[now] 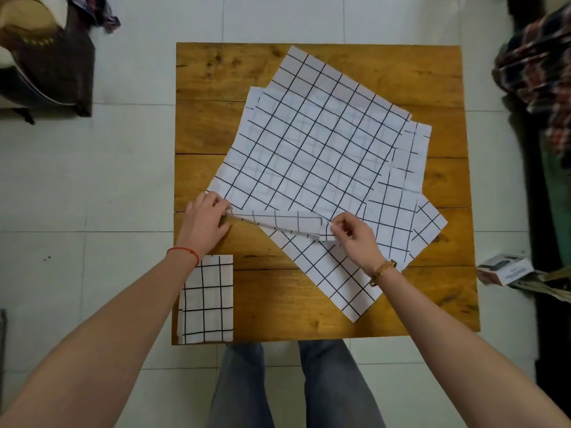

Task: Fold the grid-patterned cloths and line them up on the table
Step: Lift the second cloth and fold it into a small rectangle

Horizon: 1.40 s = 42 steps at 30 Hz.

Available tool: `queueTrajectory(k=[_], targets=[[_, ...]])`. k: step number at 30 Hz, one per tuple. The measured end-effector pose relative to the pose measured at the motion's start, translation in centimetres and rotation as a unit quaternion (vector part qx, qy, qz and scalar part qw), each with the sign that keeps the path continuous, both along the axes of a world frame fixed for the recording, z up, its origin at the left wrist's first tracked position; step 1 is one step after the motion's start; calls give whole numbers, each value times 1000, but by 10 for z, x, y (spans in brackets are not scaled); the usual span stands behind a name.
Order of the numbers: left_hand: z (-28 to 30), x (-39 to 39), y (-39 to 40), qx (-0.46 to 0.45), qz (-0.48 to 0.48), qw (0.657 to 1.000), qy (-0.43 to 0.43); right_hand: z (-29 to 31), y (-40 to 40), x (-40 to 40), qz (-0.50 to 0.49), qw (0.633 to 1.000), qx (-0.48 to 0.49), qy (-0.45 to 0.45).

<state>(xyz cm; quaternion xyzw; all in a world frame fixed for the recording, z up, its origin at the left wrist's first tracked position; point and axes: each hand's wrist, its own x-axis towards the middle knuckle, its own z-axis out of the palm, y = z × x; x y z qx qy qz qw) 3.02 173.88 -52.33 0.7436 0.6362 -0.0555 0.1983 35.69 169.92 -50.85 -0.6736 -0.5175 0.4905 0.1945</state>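
Wooden tabletop carries a loose pile of grid cloths, the top cloth spread from centre toward 1 o'clock. My left grip pinches its near-left corner at 9 o'clock; my right grip pinches the same near edge, curled over just below centre. One folded cloth lies flat at 7 o'clock.

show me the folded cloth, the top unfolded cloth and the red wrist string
folded cloth (206, 299): head view, middle of its top face
top unfolded cloth (309, 143): head view, flat centre of the sheet
red wrist string (184, 250): head view, strand across the left wrist
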Motion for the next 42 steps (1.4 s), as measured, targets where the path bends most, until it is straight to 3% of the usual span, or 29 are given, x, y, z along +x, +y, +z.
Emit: queueTrajectory(k=[9,15,23,30,42], targets=[[47,29,21,33,19,992,-117,37,10,16,-63,997,-27,45],[81,41,30,-26,25,986,-161,49,16,27,-33,995,20,-93],[151,60,44,-24,41,979,-196,111,40,64,-22,991,56,-118],[241,73,58,75,39,971,-224,202,65,96,-37,983,131,-121],[389,86,70,253,0,928,-275,345,98,130,-25,935,329,-132]])
